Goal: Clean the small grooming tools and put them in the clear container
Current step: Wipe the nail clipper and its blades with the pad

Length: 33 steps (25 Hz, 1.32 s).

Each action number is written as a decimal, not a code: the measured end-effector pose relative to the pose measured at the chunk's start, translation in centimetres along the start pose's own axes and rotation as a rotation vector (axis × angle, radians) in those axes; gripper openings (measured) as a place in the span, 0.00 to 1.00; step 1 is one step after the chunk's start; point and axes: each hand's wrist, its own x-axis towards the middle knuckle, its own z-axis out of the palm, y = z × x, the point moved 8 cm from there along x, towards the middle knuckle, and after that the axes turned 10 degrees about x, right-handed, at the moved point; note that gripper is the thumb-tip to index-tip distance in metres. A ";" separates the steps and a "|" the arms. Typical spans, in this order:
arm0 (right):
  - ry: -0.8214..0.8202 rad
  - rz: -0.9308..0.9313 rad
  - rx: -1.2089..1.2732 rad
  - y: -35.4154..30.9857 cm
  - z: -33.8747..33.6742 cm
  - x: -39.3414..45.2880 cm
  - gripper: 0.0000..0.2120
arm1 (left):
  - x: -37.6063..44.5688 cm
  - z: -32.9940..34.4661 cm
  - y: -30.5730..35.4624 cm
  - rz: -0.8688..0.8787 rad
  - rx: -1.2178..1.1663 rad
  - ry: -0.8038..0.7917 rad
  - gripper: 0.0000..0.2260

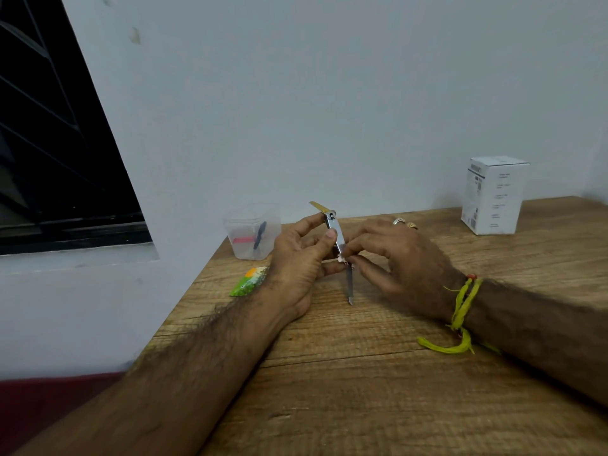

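Nail clipper (pixel 335 230) held above the desk (pixel 378 373), left hand (pixel 297 268) gripping its body, right hand (pixel 391 258) pinching near the unfolded blade (pixel 349 286); risk judged: blade nicks a finger, or clipper slips short of the clear container (pixel 251 230).

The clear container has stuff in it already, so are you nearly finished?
Partly. The clear container already holds a pink tool and a black tool. The left hand grips the metal nail clipper, while the right hand pinches near its lower end. It is not yet in the container.
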 end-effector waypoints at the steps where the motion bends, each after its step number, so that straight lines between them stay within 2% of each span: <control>1: -0.004 -0.004 0.016 0.0 0.0 0.0 0.06 | 0.0 0.0 0.0 -0.001 -0.005 0.000 0.15; 8: 0.005 0.005 -0.009 0.0 0.0 0.0 0.05 | 0.0 -0.1 0.1 0.012 0.011 0.009 0.15; 12: 0.082 0.036 0.001 0.2 -1.2 0.0 0.04 | -0.1 -0.2 0.2 0.016 0.031 0.040 0.16; 16: -0.018 -0.030 -0.051 -0.7 0.1 0.0 0.06 | 0.0 -0.4 0.1 0.008 0.032 0.049 0.16; 24: -0.045 -0.045 -0.070 -0.7 0.2 -0.1 0.05 | 0.2 -0.6 0.0 0.008 0.046 0.080 0.16; 28: -0.072 -0.088 -0.164 -1.1 0.1 0.0 0.07 | 0.1 -0.6 0.1 0.020 0.060 0.090 0.15; 33: -0.063 -0.119 -0.210 -2.0 -0.1 0.1 0.04 | 0.1 -0.8 -0.1 0.004 0.042 0.125 0.13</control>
